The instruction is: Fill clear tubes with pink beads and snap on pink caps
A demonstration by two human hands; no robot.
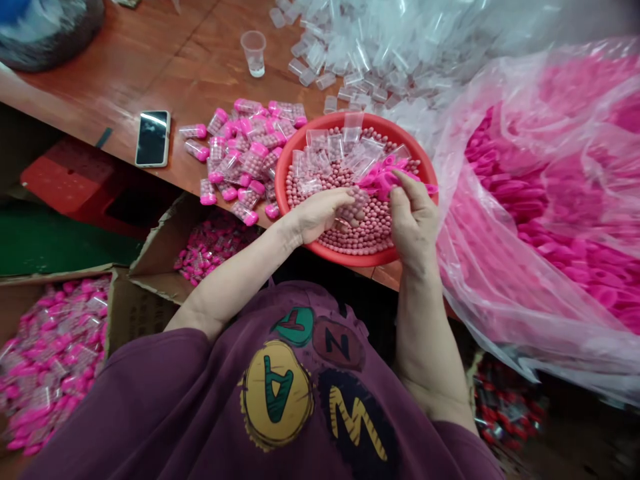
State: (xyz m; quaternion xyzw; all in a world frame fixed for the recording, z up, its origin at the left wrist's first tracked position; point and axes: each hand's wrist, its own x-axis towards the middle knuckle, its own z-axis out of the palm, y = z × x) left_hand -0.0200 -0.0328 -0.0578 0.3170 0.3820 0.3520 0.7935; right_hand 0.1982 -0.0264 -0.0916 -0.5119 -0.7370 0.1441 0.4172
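Note:
A red bowl [295, 150] at the table's near edge holds pink beads, several clear empty vials and a few pink caps. My left hand [320, 213] lies in the beads, fingers curled around a clear vial [353, 208] filled with beads. My right hand [413, 213] is beside it, fingers pinched on a pink cap [383, 179] right over the vial's mouth. Left of the bowl lies a heap of filled vials with pink caps [243, 157].
A big clear bag of pink caps [545, 200] fills the right side. Empty clear vials [350, 57] are piled behind the bowl. A phone [153, 138] and a plastic cup [253, 52] sit on the wooden table. Cardboard boxes of capped vials [55, 353] stand below left.

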